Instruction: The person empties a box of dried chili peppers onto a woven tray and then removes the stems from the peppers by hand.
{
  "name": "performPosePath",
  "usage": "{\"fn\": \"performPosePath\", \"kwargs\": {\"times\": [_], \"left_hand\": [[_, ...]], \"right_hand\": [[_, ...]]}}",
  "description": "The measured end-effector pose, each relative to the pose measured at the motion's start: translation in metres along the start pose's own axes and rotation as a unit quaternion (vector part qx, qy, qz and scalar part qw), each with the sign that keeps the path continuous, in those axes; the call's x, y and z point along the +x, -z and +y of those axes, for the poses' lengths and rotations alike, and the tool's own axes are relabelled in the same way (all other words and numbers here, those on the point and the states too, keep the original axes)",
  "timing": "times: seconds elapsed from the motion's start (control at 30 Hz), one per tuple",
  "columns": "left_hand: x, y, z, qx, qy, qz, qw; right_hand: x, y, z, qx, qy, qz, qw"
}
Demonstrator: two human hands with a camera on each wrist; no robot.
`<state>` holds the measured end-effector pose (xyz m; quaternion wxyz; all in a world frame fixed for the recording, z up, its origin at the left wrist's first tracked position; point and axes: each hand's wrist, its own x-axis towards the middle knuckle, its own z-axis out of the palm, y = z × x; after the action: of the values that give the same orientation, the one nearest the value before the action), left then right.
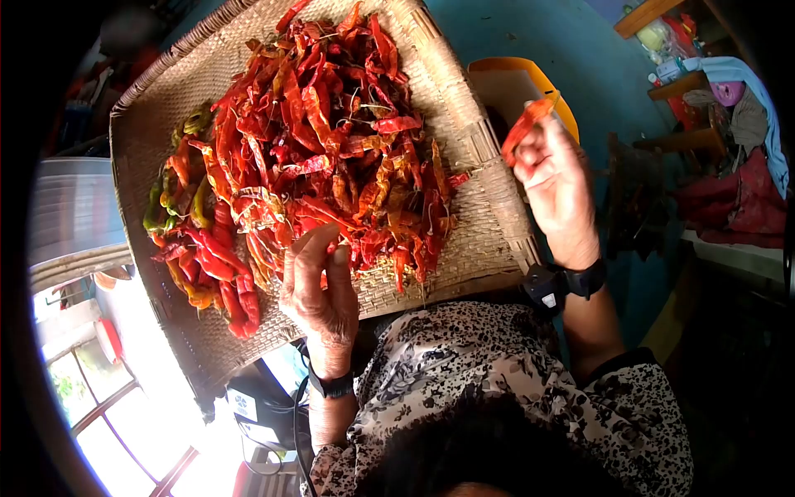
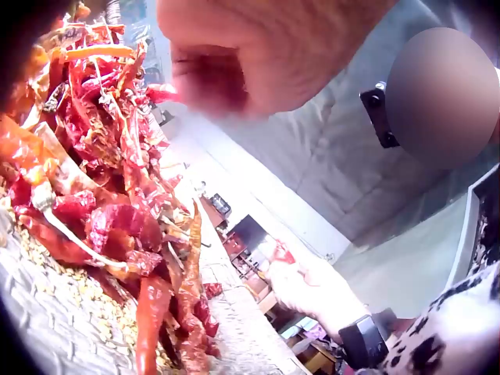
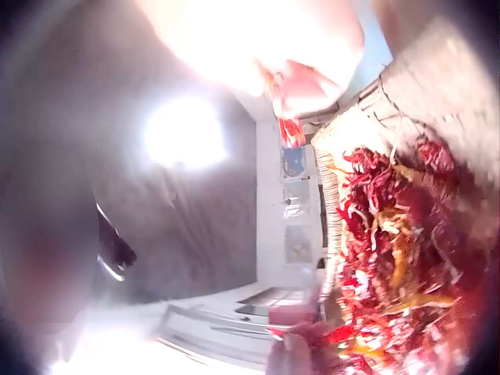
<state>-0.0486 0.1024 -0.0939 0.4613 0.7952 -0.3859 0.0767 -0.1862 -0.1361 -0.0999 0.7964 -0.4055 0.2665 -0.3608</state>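
A heap of dried red chili peppers (image 1: 306, 124) lies on a woven basket tray (image 1: 468, 240) in front of the person. Over the heap's near edge, the left hand (image 1: 319, 286) pinches a red chili between thumb and fingers; only a small bit of it shows, and a red tip (image 2: 162, 94) sticks out in the left wrist view. Past the tray's right rim, the right hand (image 1: 556, 178) is raised and holds a wrinkled red-orange chili (image 1: 526, 131) by its fingertips. That chili (image 3: 291, 129) hangs below the bright fingers in the right wrist view.
A yellow container (image 1: 563, 108) stands beyond the tray's right rim, partly behind the right hand. Greenish peppers (image 1: 157, 207) lie at the heap's left side. Pale seeds (image 2: 86, 305) are scattered on the weave. Cloths (image 1: 749, 124) and shelves are at the far right, a bright window at lower left.
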Motion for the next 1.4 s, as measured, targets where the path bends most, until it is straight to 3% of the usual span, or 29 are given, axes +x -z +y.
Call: {"fn": "performPosePath", "kwargs": {"times": [0.03, 0.1, 0.17, 0.27, 0.37, 0.43, 0.53, 0.67, 0.77, 0.83, 0.87, 0.9, 0.93, 0.97, 1.03, 1.1, 1.13, 1.17, 1.23, 1.27, 1.33, 1.4], "left_hand": [[-0.003, 0.000, -0.001, -0.032, -0.003, 0.019, 0.999], [-0.008, 0.001, -0.001, -0.030, -0.021, 0.021, 0.999], [-0.009, 0.000, 0.009, -0.282, 0.060, 0.018, 0.957], [-0.003, -0.003, 0.022, -0.334, 0.090, -0.021, 0.938], [-0.006, -0.010, 0.023, -0.400, 0.138, -0.063, 0.904], [-0.006, -0.005, 0.020, -0.422, 0.200, -0.099, 0.879], [-0.009, -0.007, 0.013, -0.481, 0.222, -0.119, 0.840], [-0.010, -0.010, 0.013, -0.504, 0.236, -0.154, 0.817], [-0.009, -0.015, 0.017, -0.497, 0.240, -0.129, 0.824], [-0.005, -0.014, 0.013, -0.460, 0.261, -0.129, 0.839], [-0.005, -0.014, 0.009, -0.427, 0.261, -0.133, 0.856], [-0.006, -0.015, 0.005, -0.395, 0.259, -0.137, 0.871], [-0.007, -0.015, 0.003, -0.396, 0.258, -0.136, 0.871], [-0.008, -0.016, 0.001, -0.365, 0.254, -0.155, 0.882], [-0.011, -0.020, -0.001, -0.334, 0.250, -0.175, 0.892], [-0.011, -0.024, -0.002, -0.140, 0.094, -0.184, 0.968], [-0.008, -0.026, 0.003, -0.076, 0.071, -0.190, 0.976], [-0.013, -0.033, -0.002, -0.036, 0.026, -0.183, 0.982], [-0.013, -0.039, 0.003, 0.026, -0.036, -0.177, 0.983], [-0.014, -0.040, 0.004, 0.054, -0.039, -0.204, 0.977], [-0.014, -0.040, 0.008, 0.087, -0.046, -0.221, 0.970], [-0.012, -0.043, 0.006, 0.108, -0.055, -0.222, 0.968]], "right_hand": [[0.002, -0.003, -0.004, 0.057, -0.003, 0.073, 0.996], [-0.008, -0.005, 0.005, -0.030, 0.011, 0.059, 0.998], [-0.033, -0.023, 0.019, -0.220, 0.089, -0.029, 0.971], [-0.056, -0.041, 0.048, -0.303, 0.128, -0.184, 0.926], [-0.065, -0.051, 0.054, -0.413, 0.181, -0.342, 0.825], [-0.069, -0.058, 0.045, -0.421, 0.173, -0.328, 0.828], [-0.066, -0.056, 0.039, -0.381, 0.070, -0.317, 0.866], [-0.068, -0.048, 0.053, -0.408, 0.159, -0.335, 0.834], [-0.059, -0.040, 0.049, -0.426, 0.124, -0.357, 0.822], [-0.048, -0.037, 0.033, -0.351, 0.113, -0.310, 0.876], [-0.043, -0.036, 0.023, -0.274, 0.057, -0.264, 0.923], [-0.035, -0.021, 0.026, -0.145, 0.004, -0.191, 0.971], [-0.023, -0.014, 0.022, -0.023, -0.013, -0.162, 0.986], [-0.018, -0.009, 0.016, -0.006, -0.009, -0.118, 0.993], [-0.019, -0.009, 0.011, -0.158, 0.044, -0.079, 0.983], [-0.019, -0.005, 0.035, -0.365, 0.154, -0.152, 0.906], [-0.023, -0.014, 0.031, -0.521, 0.209, -0.183, 0.807], [-0.017, -0.014, 0.044, -0.585, 0.344, -0.189, 0.710], [-0.024, -0.021, 0.044, -0.665, 0.305, -0.169, 0.660], [-0.026, -0.022, 0.044, -0.664, 0.305, -0.170, 0.661], [-0.028, -0.024, 0.046, -0.745, 0.213, -0.188, 0.604], [-0.031, -0.026, 0.046, -0.751, 0.209, -0.197, 0.595]]}}
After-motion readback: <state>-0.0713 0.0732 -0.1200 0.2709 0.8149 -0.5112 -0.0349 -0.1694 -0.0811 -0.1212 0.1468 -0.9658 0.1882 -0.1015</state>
